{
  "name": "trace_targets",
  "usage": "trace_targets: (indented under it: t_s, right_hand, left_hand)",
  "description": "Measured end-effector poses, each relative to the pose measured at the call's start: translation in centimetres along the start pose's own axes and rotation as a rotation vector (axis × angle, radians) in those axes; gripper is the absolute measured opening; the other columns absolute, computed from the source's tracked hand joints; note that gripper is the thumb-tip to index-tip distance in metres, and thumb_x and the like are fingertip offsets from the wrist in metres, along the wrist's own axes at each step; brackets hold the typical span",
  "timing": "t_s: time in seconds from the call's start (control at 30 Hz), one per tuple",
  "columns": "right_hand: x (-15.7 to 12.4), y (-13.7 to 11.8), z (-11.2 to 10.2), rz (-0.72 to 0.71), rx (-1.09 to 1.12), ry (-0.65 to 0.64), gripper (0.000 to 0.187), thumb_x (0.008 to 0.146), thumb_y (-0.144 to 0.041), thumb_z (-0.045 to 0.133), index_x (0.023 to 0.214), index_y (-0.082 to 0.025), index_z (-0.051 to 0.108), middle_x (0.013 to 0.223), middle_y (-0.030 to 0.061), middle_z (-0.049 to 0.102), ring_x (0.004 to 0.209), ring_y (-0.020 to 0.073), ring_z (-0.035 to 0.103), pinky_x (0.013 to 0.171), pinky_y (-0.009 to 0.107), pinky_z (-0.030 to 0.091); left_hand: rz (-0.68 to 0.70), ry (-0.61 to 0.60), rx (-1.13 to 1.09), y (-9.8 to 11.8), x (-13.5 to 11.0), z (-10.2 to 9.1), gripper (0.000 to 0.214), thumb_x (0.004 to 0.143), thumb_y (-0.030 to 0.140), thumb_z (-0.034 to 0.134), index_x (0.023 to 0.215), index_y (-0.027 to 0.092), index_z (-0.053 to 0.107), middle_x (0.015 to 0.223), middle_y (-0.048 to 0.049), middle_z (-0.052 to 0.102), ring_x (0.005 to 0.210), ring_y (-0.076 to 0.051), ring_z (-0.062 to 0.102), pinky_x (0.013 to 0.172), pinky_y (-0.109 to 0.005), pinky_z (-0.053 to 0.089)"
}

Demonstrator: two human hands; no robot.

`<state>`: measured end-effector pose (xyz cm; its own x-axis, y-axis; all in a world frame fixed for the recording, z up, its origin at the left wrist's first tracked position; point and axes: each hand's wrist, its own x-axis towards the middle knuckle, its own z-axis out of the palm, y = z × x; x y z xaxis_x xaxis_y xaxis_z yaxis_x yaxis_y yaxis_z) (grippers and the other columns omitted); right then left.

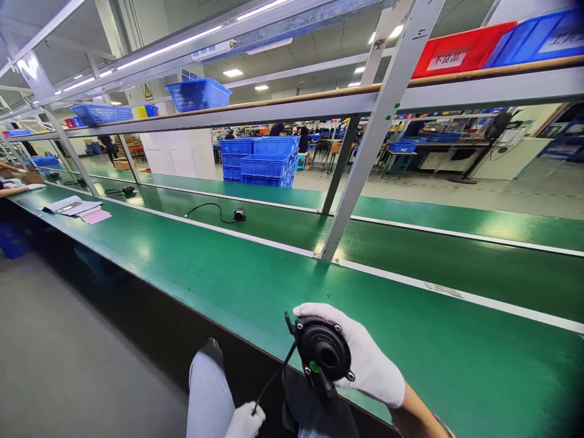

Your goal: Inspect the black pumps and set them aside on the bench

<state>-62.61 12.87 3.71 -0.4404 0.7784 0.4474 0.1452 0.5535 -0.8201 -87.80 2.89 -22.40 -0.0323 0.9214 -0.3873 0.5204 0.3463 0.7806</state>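
Far left of the frame: another person's forearm (13, 190) rests on the bench edge, gloved in white. Just right of it lie white papers (68, 205) and a pink sheet (95, 216), flat on the green conveyor bench (196, 267), whose surface is smooth, matte and faintly glossy under the strip lights.

Upper left: blue perforated plastic baskets (198, 94) stand on the overhead rail. A yellow triangular warning sign (148, 91) is fixed behind; its symbol is too small to read.

Centre, on the far belt: a small black round part with a trailing black cable (235, 213).

Lower centre: the left hand (245, 421), in a white knit glove, is closed with its fingers curled together, pinching a thin black wire (274, 377) that rises to the part above. Only the top of this hand shows.

Right of it, low in the frame at the near bench edge: the right hand (365, 359), also white-gloved, cups a black round moulded motor housing (325, 351) from behind, fingers pressed around its rim. The housing has a ribbed circular face, corner screws and what appears to be a green dot near its lower edge.

Upper right: a red bin (460, 52) bears a white label reading "不良品". Blue bins (538, 36) sit beside it.
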Motion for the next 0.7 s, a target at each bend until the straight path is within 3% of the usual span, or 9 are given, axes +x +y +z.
trace_targets:
  t_s: [0.13, 0.33, 0.5, 0.7]
  right_hand:
    - [0.1, 0.7, -0.1, -0.050, -0.017, 0.039, 0.055, 0.073, -0.043, 0.074, 0.124, -0.025, 0.062, 0.117, 0.0098, 0.074, 0.102, 0.0279, 0.075, 0.094, 0.037, 0.061]
    - [0.4, 1.2, -0.3, -0.052, -0.038, 0.047, 0.055, 0.073, -0.044, 0.073, 0.123, -0.023, 0.063, 0.115, 0.0109, 0.074, 0.100, 0.0280, 0.075, 0.092, 0.037, 0.061]
    - [0.4, 1.4, -0.9, -0.031, -0.054, 0.047, 0.055, 0.074, -0.045, 0.073, 0.122, -0.022, 0.064, 0.115, 0.0114, 0.075, 0.101, 0.0286, 0.075, 0.092, 0.038, 0.061]
    - [0.0, 2.2, -1.7, -0.040, -0.007, 0.047, 0.058, 0.077, -0.051, 0.073, 0.126, -0.022, 0.062, 0.118, 0.0124, 0.074, 0.104, 0.0298, 0.075, 0.095, 0.039, 0.061]
  left_hand:
    - [-0.158, -0.031, -0.022, -1.7, 0.9, 0.4, 0.042, 0.063, 0.064, 0.062, 0.058, 0.025, 0.049, 0.049, 0.0060, 0.036, 0.056, -0.021, 0.057, 0.068, -0.040, 0.051]
    - [-0.314, -0.080, -0.045, -3.6, 1.8, 0.8, 0.028, 0.078, 0.051, 0.070, 0.076, 0.023, 0.062, 0.064, 0.0018, 0.059, 0.069, -0.019, 0.060, 0.075, -0.034, 0.051]
    - [-0.354, -0.086, -0.076, -4.8, 2.1, 1.1, 0.020, 0.081, 0.040, 0.071, 0.075, 0.022, 0.063, 0.067, 0.0003, 0.062, 0.078, -0.019, 0.062, 0.077, -0.029, 0.048]
    - [-0.342, -0.053, -0.081, -6.0, 2.3, 1.2, 0.014, 0.077, 0.033, 0.070, 0.071, 0.024, 0.062, 0.074, -0.0015, 0.066, 0.084, -0.022, 0.065, 0.080, -0.031, 0.048]
